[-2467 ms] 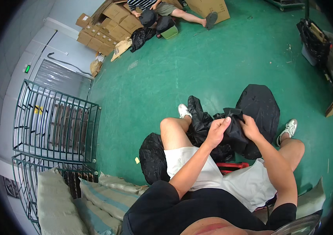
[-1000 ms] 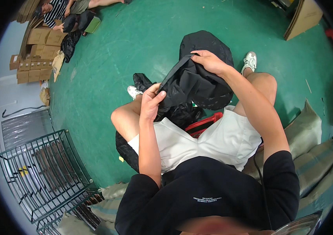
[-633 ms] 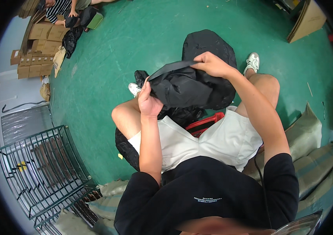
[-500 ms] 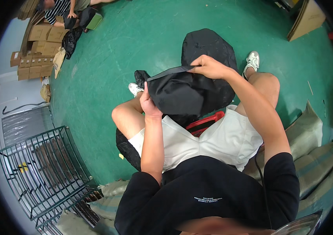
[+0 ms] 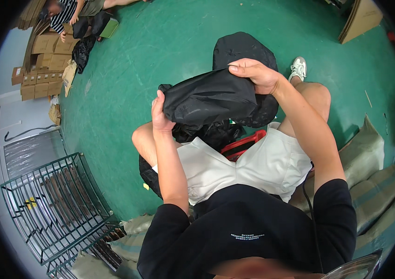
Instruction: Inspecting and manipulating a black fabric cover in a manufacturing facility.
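Note:
A piece of black fabric [image 5: 209, 98], folded over and hanging in soft creases, is stretched between my two hands above my lap. My left hand [image 5: 161, 114] is closed on its left end, thumb pointing up. At the upper right corner my right hand [image 5: 257, 76] pinches it between thumb and fingers. Behind and beneath it a larger black cloth piece [image 5: 243, 49] lies toward the floor, partly covered. Crumpled black material [image 5: 209, 134] sits below the fabric, between my legs, beside a red plastic object [image 5: 244, 143] that is partly hidden.
Stuffed woven sacks [image 5: 374, 195] lie close on my right and behind me. A green metal rack [image 5: 58, 204] stands at the left. Cardboard boxes [image 5: 46, 60] are stacked at the far left, near a seated person [image 5: 69, 16]. Flat cardboard [image 5: 361, 21] leans at the far right.
Both hands have shifted, the left one up and leftward, the right one slightly rightward. The fabric has been raised and pulled into a longer, flatter shape.

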A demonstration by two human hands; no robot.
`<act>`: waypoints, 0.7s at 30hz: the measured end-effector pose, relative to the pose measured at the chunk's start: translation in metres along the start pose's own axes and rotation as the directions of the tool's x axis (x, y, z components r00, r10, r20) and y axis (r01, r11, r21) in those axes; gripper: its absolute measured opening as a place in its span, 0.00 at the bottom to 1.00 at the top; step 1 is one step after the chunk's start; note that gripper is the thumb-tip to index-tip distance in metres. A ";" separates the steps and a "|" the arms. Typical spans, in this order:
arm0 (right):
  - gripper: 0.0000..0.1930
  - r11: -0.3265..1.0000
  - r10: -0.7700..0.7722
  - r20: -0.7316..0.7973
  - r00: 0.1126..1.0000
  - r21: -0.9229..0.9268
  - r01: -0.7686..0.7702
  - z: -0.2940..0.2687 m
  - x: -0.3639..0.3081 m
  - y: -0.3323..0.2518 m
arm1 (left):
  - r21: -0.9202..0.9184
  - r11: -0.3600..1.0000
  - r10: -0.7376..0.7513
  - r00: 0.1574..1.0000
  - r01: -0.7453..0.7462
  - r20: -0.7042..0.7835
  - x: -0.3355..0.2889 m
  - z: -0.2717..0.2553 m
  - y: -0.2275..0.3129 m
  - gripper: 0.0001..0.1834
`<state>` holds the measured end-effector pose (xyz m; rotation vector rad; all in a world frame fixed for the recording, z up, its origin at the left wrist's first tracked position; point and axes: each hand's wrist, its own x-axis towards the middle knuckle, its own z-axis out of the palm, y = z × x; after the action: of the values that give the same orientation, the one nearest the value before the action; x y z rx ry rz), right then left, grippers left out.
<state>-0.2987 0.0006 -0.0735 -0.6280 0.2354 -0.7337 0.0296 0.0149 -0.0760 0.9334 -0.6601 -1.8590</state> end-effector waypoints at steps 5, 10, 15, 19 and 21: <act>0.14 0.972 -0.098 -0.143 0.985 0.197 0.126 -0.005 -0.008 0.005 | -0.118 0.993 -0.002 0.995 0.014 0.099 0.000 0.004 -0.005 0.30; 0.18 0.900 -0.158 -0.007 0.987 0.410 0.147 -0.013 -0.008 0.006 | -0.431 0.902 0.198 0.877 0.011 0.438 -0.008 0.020 -0.037 0.38; 0.31 0.857 -0.187 0.052 0.981 0.497 0.137 -0.008 -0.013 0.004 | -0.651 0.751 0.173 0.918 0.111 0.356 0.003 0.029 -0.057 0.28; 0.48 0.862 -0.326 0.121 0.938 0.444 0.243 -0.001 -0.024 0.001 | -0.685 0.729 0.246 0.928 0.012 0.279 0.010 0.033 -0.059 0.27; 0.48 0.868 -0.292 0.272 0.917 0.478 0.135 0.000 -0.031 -0.003 | -0.680 0.732 0.230 0.955 -0.043 0.188 0.012 0.033 -0.052 0.26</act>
<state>-0.3233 0.0203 -0.0724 -0.3243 -0.3272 -0.8493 -0.0264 0.0287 -0.1008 0.1532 -0.1516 -1.8871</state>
